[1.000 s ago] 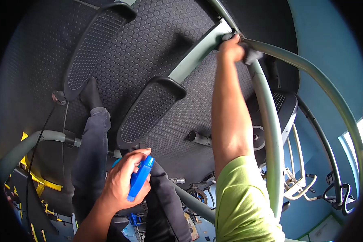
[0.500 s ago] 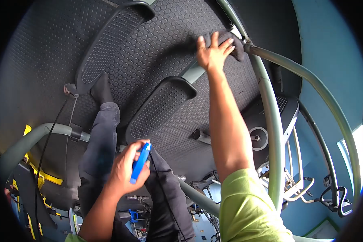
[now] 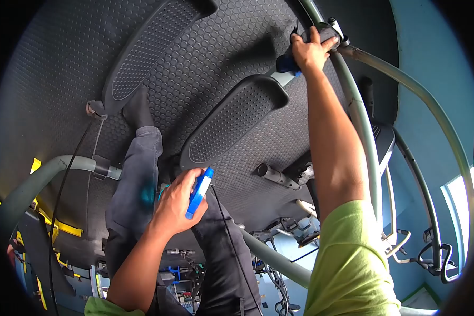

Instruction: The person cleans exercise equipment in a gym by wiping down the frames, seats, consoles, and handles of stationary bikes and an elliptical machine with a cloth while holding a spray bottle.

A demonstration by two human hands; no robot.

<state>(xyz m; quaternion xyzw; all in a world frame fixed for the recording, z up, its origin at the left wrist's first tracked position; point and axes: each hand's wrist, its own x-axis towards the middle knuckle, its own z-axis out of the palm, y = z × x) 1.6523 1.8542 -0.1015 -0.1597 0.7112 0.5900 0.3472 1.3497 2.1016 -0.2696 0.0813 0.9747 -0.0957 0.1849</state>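
Observation:
My left hand [image 3: 180,203] is closed around a spray bottle, whose blue-and-white spray head [image 3: 199,193] points up beside my thigh. A bit of teal shows behind the fingers; the rest of the bottle is hidden. Out at the upper right, my right hand [image 3: 312,51] presses a dark cloth [image 3: 287,62] over the machine's arm where it meets the green-grey tube frame [image 3: 355,100]. Its fingers curl over the cloth. The near black foot pedal [image 3: 237,120] of the elliptical trainer lies below and left of that hand.
A second foot pedal [image 3: 152,52] sits further left, beside my foot [image 3: 137,108]. Black studded matting [image 3: 205,52] covers the floor. A thin black cable [image 3: 63,184] hangs at left, near yellow framing [image 3: 63,229]. A short grey tube [image 3: 276,175] sticks out below my right forearm.
My right hand has moved up and right along the machine with the cloth. The near pedal has shifted up and right. My left hand, with the spray bottle, is slightly higher and further right.

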